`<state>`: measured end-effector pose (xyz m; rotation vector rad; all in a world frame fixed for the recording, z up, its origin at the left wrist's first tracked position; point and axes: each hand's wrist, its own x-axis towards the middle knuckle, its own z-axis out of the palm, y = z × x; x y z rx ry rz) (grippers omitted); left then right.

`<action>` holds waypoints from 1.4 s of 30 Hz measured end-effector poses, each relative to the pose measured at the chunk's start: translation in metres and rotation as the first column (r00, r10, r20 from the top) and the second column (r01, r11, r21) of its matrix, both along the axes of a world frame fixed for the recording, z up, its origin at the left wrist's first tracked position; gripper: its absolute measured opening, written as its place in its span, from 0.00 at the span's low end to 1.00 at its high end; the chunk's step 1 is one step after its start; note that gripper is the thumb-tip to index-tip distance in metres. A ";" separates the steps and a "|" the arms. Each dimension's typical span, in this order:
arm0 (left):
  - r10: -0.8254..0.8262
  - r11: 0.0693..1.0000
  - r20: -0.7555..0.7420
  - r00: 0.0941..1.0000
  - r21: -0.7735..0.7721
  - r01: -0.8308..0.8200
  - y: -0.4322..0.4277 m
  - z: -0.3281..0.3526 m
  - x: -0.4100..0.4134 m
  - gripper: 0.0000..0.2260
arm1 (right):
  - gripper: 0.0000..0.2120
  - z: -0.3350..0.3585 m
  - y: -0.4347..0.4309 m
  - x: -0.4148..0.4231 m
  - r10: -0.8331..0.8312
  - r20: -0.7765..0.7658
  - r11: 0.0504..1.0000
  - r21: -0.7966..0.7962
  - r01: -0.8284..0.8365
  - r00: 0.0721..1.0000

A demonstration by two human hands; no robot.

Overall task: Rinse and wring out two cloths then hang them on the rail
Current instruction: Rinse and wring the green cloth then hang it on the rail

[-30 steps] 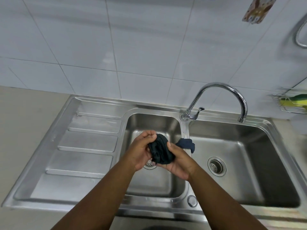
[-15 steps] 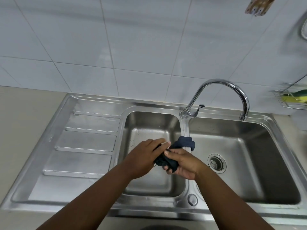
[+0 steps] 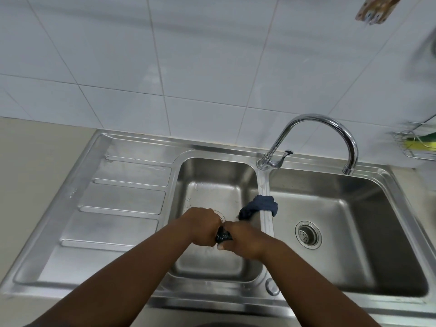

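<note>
Head view is showing both hands meeting over the small left basin [image 3: 213, 192] of a steel double sink. The left hand [image 3: 201, 228] is curling into a fist with its knuckles up, and the right hand [image 3: 245, 237] is closing in the same way just beside it, the two almost touching. Between them a dark cloth [image 3: 223, 236] is showing only as a short, tightly bunched twist, with each hand gripping one end of it; the rest is lying hidden inside the fists. Both forearms are reaching in from the lower edge of the picture.

Just past the right hand, a second blue cloth [image 3: 262, 204] is hanging over the divider [image 3: 265, 185] between the basins, one end drooping into the small basin and the other reaching slightly over the large right basin [image 3: 354, 208]. The drain [image 3: 308, 235] of that basin is lying bare. The curved tap [image 3: 316, 128] is rising from behind the divider with its spout arching over the right basin. To the left, the ribbed draining board [image 3: 118, 201] is joining a beige worktop [image 3: 35, 173]. White wall tiles [image 3: 188, 67] are filling the background, and a wire rack [image 3: 415, 145] holding a yellow and green sponge [image 3: 422, 141] is sitting at the far right, blurred.
</note>
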<state>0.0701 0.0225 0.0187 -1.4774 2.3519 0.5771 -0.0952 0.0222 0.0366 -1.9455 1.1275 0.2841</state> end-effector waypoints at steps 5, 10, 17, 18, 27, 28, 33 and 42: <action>0.148 0.959 -0.075 0.986 0.255 -0.125 -0.003 0.002 -0.001 0.14 | 0.18 -0.028 0.021 0.002 0.033 -0.003 0.938 -0.346 -0.032 0.999; 0.134 0.988 -0.168 0.977 -0.051 -0.145 0.013 -0.011 0.003 0.11 | 0.17 -0.023 0.020 -0.008 -0.481 0.169 0.873 0.178 0.454 0.860; -0.020 0.853 -0.497 0.867 -0.461 -0.245 0.046 -0.028 0.015 0.27 | 0.23 -0.005 0.013 -0.017 -0.809 0.082 0.344 0.869 0.355 0.582; -0.057 0.833 -0.496 0.867 -0.502 -0.232 0.049 -0.029 0.016 0.27 | 0.21 -0.003 0.012 -0.018 -0.820 0.087 0.294 0.912 0.285 0.566; -0.236 0.765 -0.310 0.921 -0.643 -0.021 0.023 -0.008 0.022 0.07 | 0.15 0.005 0.020 -0.019 -0.777 0.159 0.225 0.974 0.033 0.609; -0.225 0.794 -0.271 0.936 -0.607 0.015 0.021 -0.008 0.025 0.08 | 0.14 0.005 0.019 -0.020 -0.767 0.173 0.264 0.963 0.059 0.619; -0.096 0.949 -0.122 0.988 -0.309 0.054 0.021 0.006 0.013 0.07 | 0.09 0.009 0.015 -0.016 -0.363 0.167 0.839 0.488 0.243 0.917; 0.364 0.885 -0.235 0.901 0.390 -0.256 0.020 -0.009 0.000 0.09 | 0.14 -0.026 0.031 -0.003 0.124 -0.087 0.881 -0.448 -0.150 0.988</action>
